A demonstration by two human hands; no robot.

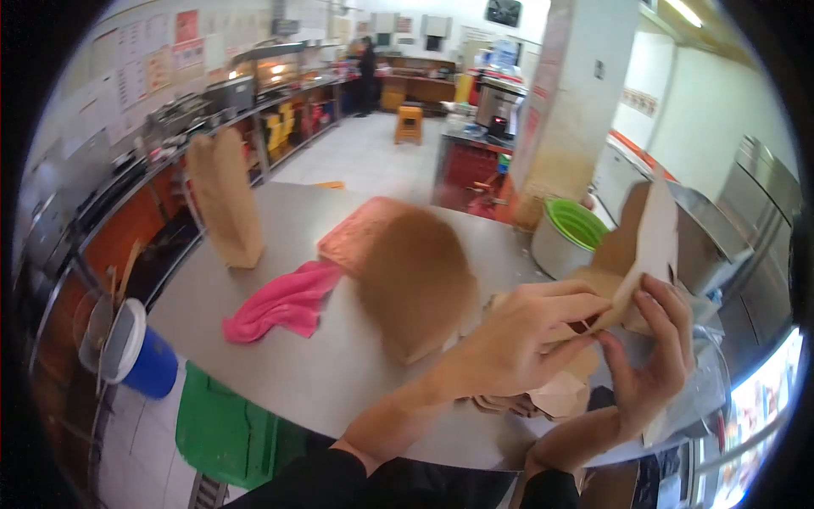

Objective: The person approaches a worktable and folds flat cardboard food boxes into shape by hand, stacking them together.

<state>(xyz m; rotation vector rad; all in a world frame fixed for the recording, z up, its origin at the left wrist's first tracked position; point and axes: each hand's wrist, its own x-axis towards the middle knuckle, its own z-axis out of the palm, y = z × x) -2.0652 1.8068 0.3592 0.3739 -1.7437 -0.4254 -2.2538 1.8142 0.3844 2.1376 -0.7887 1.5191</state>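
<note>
A brown cardboard takeaway box (649,229), partly folded with its flaps raised, is held up at the right of the table. My left hand (543,327) pinches its near edge between thumb and fingers. On the other side, my right hand (657,343) grips a corner fold of the same box. Beneath my hands lie several flat cardboard box blanks (560,400), partly hidden by my wrists. Left of them is a blurred brown cardboard or paper item (415,280) whose kind I cannot make out.
On the steel table (297,382) are a pink cloth (284,304), a pinkish-orange flat item (360,227) and an upright paper bag (225,204). A green bin (222,428) and blue bucket (151,360) stand left; a white tub with green basket (577,222) is beyond the right side. A person (366,76) stands far back.
</note>
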